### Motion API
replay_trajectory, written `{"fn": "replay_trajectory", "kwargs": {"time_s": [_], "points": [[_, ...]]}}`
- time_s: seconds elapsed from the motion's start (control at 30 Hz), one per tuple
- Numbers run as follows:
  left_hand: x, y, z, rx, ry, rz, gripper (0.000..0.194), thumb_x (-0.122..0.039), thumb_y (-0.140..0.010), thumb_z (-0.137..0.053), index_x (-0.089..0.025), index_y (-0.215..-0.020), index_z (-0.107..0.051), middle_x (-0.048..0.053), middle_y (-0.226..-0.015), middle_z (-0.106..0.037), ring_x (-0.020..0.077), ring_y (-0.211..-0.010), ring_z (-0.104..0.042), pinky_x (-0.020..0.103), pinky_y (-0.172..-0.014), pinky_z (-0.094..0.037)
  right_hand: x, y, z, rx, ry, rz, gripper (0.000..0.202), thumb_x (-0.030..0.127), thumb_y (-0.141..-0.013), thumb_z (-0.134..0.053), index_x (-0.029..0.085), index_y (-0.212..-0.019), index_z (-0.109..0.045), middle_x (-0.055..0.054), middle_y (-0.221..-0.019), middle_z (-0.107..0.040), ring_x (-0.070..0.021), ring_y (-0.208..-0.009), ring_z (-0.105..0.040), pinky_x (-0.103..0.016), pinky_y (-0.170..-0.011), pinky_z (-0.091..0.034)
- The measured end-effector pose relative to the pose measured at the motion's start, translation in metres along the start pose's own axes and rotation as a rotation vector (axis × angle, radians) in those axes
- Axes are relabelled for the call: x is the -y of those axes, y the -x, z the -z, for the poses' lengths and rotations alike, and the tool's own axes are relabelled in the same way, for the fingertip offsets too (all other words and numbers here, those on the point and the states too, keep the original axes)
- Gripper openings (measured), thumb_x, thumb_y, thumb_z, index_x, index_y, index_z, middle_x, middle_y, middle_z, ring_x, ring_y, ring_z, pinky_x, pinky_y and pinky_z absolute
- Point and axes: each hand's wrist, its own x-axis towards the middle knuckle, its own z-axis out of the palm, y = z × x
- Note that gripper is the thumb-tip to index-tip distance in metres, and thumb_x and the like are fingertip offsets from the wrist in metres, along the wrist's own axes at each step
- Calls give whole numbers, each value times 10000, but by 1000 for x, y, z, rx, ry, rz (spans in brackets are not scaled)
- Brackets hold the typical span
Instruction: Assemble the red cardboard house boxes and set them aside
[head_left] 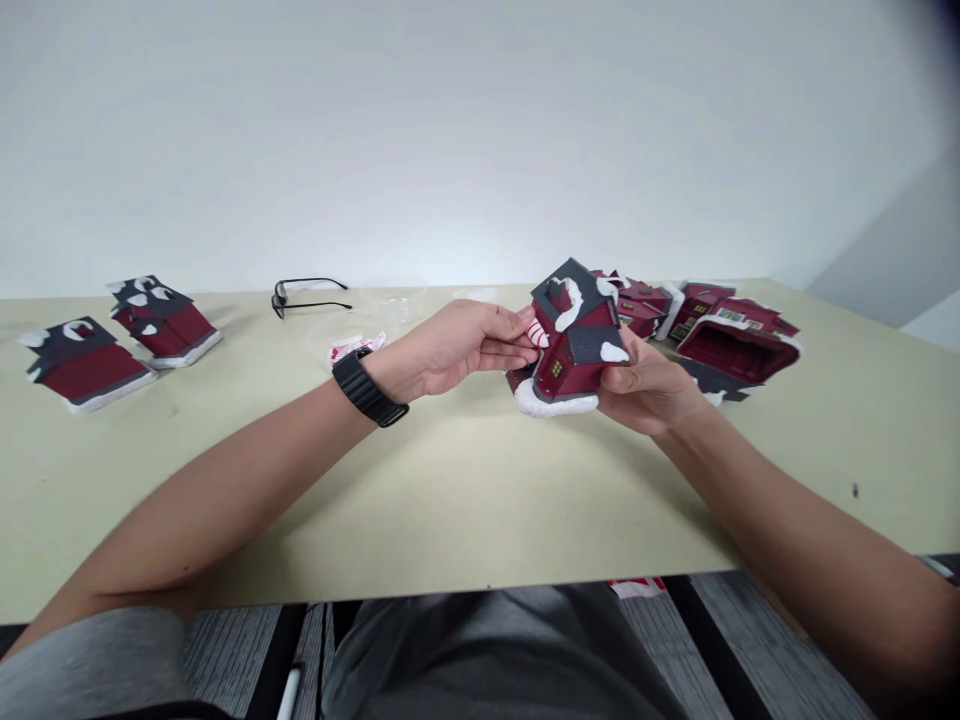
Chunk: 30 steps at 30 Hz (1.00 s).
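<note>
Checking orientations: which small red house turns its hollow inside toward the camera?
The front house at far right: its wide hollow faces the camera, whereas the held house and the rest show walls and roofs.

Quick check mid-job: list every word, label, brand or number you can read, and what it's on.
No readable text anywhere.
Crumpled red-and-white wrapper: any print is too blurred to read.
Small dark mark on the table: too small to make out.
Held model house: no lettering visible.

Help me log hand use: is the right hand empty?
No, the right hand holds the small dark-roofed house, its thumb pressed against the red side.
</note>
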Motion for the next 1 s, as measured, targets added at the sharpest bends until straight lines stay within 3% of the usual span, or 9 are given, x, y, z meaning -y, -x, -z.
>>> {"fn": "replay_trajectory", "kwargs": {"time_s": [0.3, 0.53, 0.77, 1.0], "points": [[1, 0, 0, 10, 15, -4, 170, -98, -957, -669, -83, -794, -710, 74, -822, -726, 110, -758, -690, 310, -963, -563, 1, 0, 0, -24, 25, -3, 741, 435, -577, -1035, 387, -1243, -715, -19, -1280, -760, -372, -1307, -661, -550, -1133, -548], [0, 2, 0, 17, -32, 32, 188, -135, -969, -675, -89, -789, -707, 80, -784, -727, 120, -737, -694, 303, -913, -572, -2, 1, 2, 20, 25, 6, 821, 399, -572, -1045, 382, -1311, -688, -33, -1241, -769, -348, -1235, -695, -516, -1075, -580], [4, 0, 2, 7, -53, 34, 213, -159, -953, -694, -105, -748, -680, 62, -728, -706, 122, -685, -680, 310, -852, -588, -5, -2, 5, 30, 74, 61, 951, 332, -585, -1040, 403, -1429, -608, -19, -1385, -707, -308, -1265, -673, -432, -1005, -602], [0, 1, 6, 61, -98, 73, 153, -143, -898, -757, -102, -768, -689, 93, -805, -749, 119, -673, -692, 320, -850, -605, -11, -1, 9, 77, 102, 68, 856, 421, -638, -1017, 368, -1405, -641, -34, -1336, -728, -320, -1202, -695, -455, -1024, -585]]}}
